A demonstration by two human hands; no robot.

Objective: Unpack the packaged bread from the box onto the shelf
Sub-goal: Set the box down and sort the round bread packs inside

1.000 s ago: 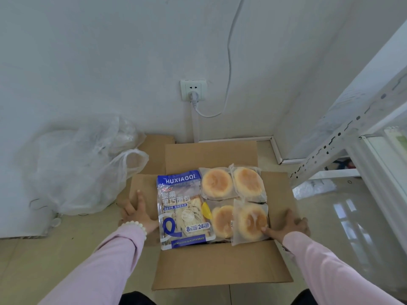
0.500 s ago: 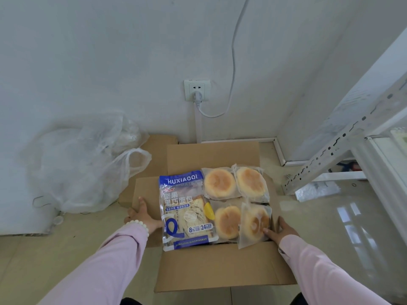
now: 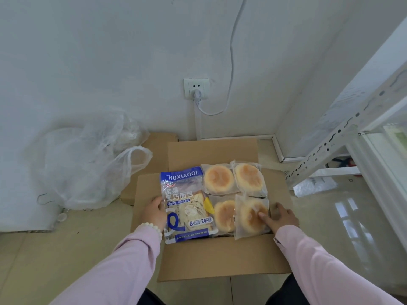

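The left hand (image 3: 154, 211) has its fingertips tucked behind the edge of the blue bread bag (image 3: 186, 205), so whether they grip it cannot be told, and the box (image 3: 220, 256) interior is wholly covered by the packages. The shelf (image 3: 343, 137) is cut off by the right edge, its boards out of sight. The contents of the plastic bag (image 3: 88, 164) blur behind its cloudy film, and the cable (image 3: 231, 51) runs off the top.

White wall (image 3: 110, 51) with socket (image 3: 196, 88), glossy tiled floor (image 3: 352, 227).
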